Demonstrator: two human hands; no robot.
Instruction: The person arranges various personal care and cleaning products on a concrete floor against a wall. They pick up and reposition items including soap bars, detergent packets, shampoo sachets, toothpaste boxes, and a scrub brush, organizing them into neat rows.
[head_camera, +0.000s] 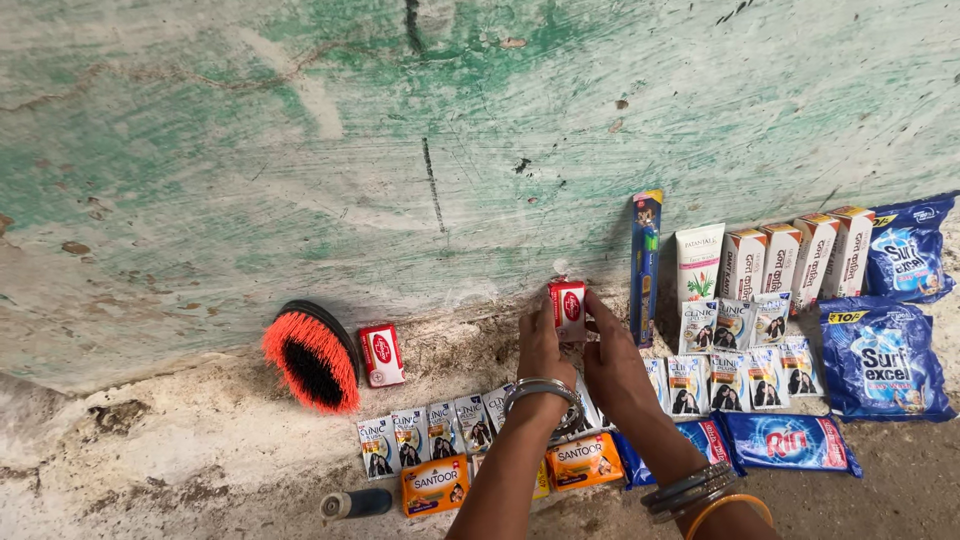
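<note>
My left hand (541, 347) and my right hand (612, 364) together hold a small red soap packet (567, 307) upright against the base of the green wall. Both hands pinch its sides, the left from the left, the right from the right and below. Silver bangles ring my left wrist; silver and orange bangles ring my right. A second red soap packet (381, 354) leans on the wall to the left. Below my arms lies a row of shampoo sachets (425, 436) and orange soap boxes (435, 485).
A round brush with orange bristles (311, 358) leans at the left. To the right stand a blue toothbrush pack (645, 265), a white tube (698, 262), several toothpaste boxes (795, 256), more sachets (740, 355) and blue detergent packs (885, 360). A small dark cylinder (357, 503) lies near the front.
</note>
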